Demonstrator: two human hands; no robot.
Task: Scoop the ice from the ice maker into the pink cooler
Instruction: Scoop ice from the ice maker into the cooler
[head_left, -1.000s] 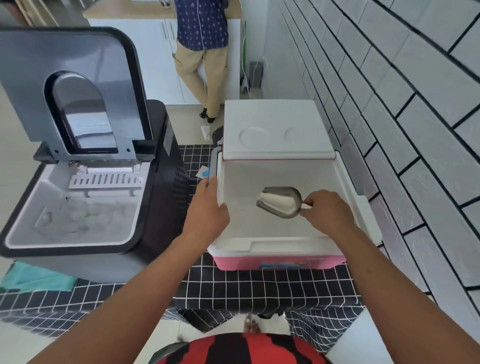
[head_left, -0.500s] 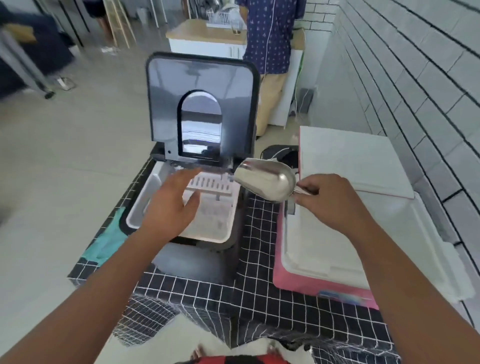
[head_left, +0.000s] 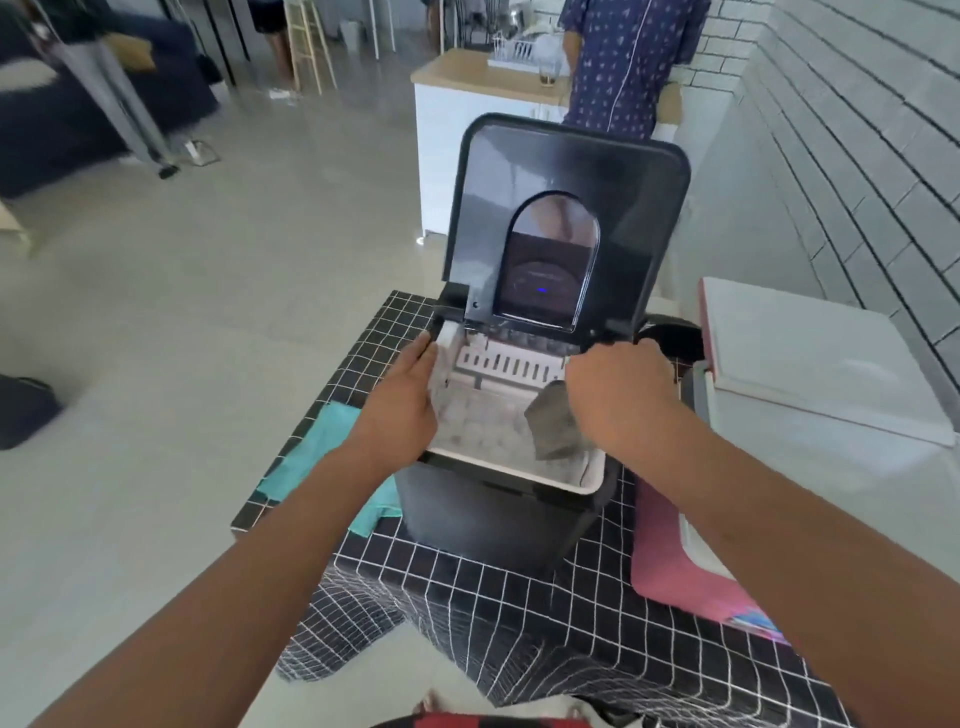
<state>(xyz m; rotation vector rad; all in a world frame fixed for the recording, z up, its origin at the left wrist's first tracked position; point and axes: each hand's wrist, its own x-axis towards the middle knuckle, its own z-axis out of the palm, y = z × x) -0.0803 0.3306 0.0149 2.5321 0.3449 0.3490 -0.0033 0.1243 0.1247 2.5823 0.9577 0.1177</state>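
The black ice maker stands in the middle of the table with its lid raised. Its white basket holds a bed of ice. My right hand grips the metal scoop, whose bowl points down into the ice at the basket's right side. My left hand lies with straight fingers along the basket's left rim. The pink cooler sits to the right, and its white lid is open.
A black-and-white checked cloth covers the small table. A teal cloth lies left of the ice maker. A tiled wall runs along the right. A person stands at a counter behind.
My right hand has carried the scoop from over the cooler to the left and down into the ice. My left hand has left the cooler's rim and come to the ice maker's left edge.
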